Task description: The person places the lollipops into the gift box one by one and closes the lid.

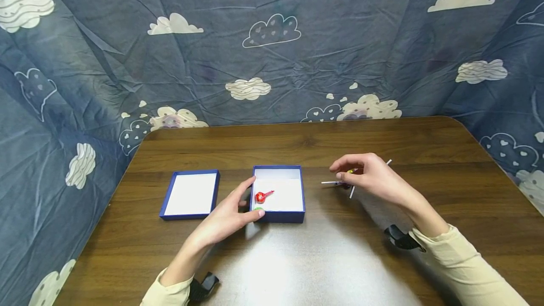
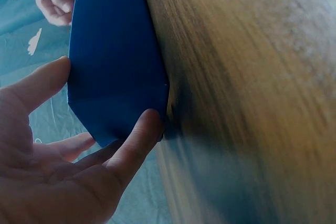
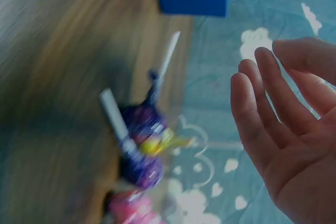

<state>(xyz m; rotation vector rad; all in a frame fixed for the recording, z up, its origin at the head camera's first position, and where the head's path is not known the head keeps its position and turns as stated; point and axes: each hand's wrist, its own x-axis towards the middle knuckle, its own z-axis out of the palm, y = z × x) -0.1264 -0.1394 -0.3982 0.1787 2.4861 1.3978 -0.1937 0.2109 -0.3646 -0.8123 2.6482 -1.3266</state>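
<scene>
My left hand (image 1: 231, 214) holds the near left corner of a deep blue box (image 1: 280, 217) with a white inside, thumb at the near rim and fingers along its left side. Inside lie a red-wrapped lollipop (image 1: 260, 197) and something green (image 1: 259, 209), partly hidden by the near wall and thumb. Over a small group of lollipops hovers my right hand (image 1: 369, 176), fingers gently bent with nothing between them. The right wrist view shows two purple lollipops (image 3: 142, 121), a yellow one (image 3: 155, 144) and pink wrapping (image 3: 128, 205), blurred; white sticks point different ways.
A shallow blue lid (image 1: 191, 195), white inside, lies left of the box. The brown wooden table (image 1: 306, 143) has rounded far corners. Behind it hangs a blue cloth (image 1: 204, 65) with clouds. Dark straps (image 1: 401, 237) are on both wrists.
</scene>
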